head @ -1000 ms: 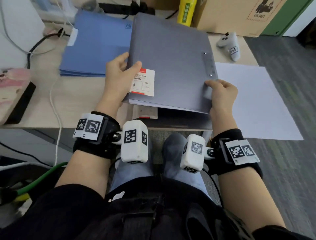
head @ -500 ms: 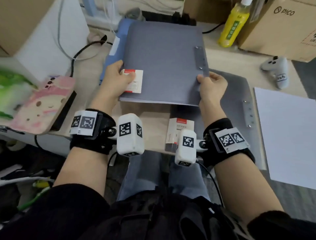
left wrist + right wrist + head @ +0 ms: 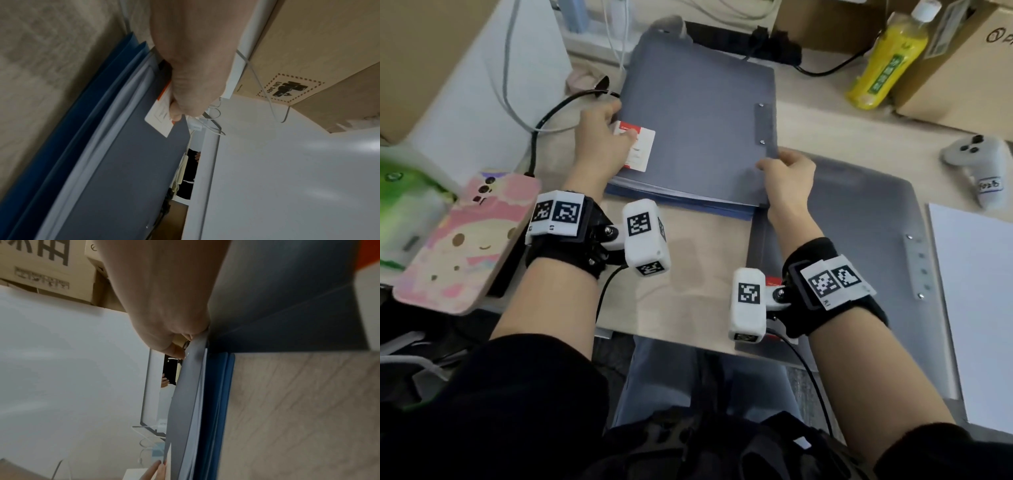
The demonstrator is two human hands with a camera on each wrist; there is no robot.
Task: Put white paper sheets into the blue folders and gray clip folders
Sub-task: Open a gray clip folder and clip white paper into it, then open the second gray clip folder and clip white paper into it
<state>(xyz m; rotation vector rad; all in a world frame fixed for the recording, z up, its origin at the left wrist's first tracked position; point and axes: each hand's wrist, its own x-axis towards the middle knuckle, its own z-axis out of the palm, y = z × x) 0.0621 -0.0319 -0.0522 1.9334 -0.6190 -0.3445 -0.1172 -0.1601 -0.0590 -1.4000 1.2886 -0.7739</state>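
- Carried from mid-desk, the flat gray plastic clip folder (image 3: 698, 130) now lands on the blue folder stack (image 3: 681, 205), upper centre.
- Left hand (image 3: 602, 140) and right hand (image 3: 787, 174) pinch its edges.
- Next, I judge: release, then fill the second gray clip folder (image 3: 859, 219) at right.

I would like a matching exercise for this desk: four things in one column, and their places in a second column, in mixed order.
Things:
1. gray clip folder
2. blue folders
3. yellow bottle
4. white paper sheet

Places:
A. far right of the desk, beside a cardboard box
B. held at its near corners by the left hand and right hand
C. right edge of the desk, lying flat
D. directly under the held folder

Pairs: 1-B, 2-D, 3-A, 4-C
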